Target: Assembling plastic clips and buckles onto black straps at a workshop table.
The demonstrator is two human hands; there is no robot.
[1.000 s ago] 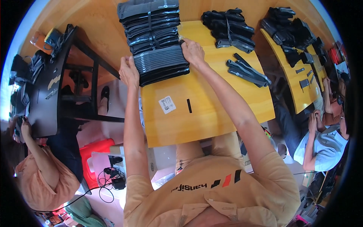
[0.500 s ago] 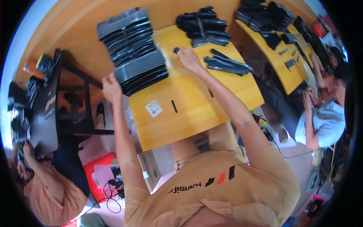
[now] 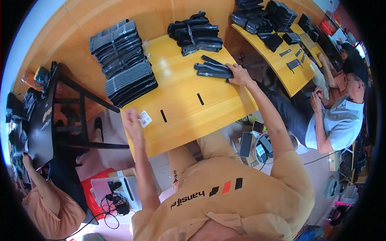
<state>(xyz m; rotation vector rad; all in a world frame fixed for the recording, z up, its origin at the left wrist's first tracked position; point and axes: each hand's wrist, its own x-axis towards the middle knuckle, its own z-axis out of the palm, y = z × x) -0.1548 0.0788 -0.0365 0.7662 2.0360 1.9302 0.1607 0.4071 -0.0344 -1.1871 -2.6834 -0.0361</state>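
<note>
My right hand (image 3: 240, 75) is closed on the right-hand ends of a small fanned pile of flat black straps (image 3: 213, 69), which lies on the yellow table (image 3: 177, 90). A small black cover or piece shows at one fingertip. My left hand (image 3: 132, 122) is over the table's left edge, beside a white printed label (image 3: 145, 119); motion smears its fingers. Beyond it, at the table's left side, lies a neat stack of black ribbed, folded pieces (image 3: 130, 82). Behind that stack is a taller tied bundle of similar dark pieces (image 3: 114, 46).
Another tied black bundle (image 3: 196, 34) lies at the table's far edge. Two black strips (image 3: 163, 116) mark the tabletop nearer me. On the right, a person (image 3: 335, 124) sits by a second yellow table (image 3: 287, 76). A dark table (image 3: 42, 120) and another person (image 3: 52, 205) are at left.
My right hand has moved right from the table's middle onto the black straps. The left hand has left the ribbed stack and come nearer, toward the label. The whole view has shifted.
</note>
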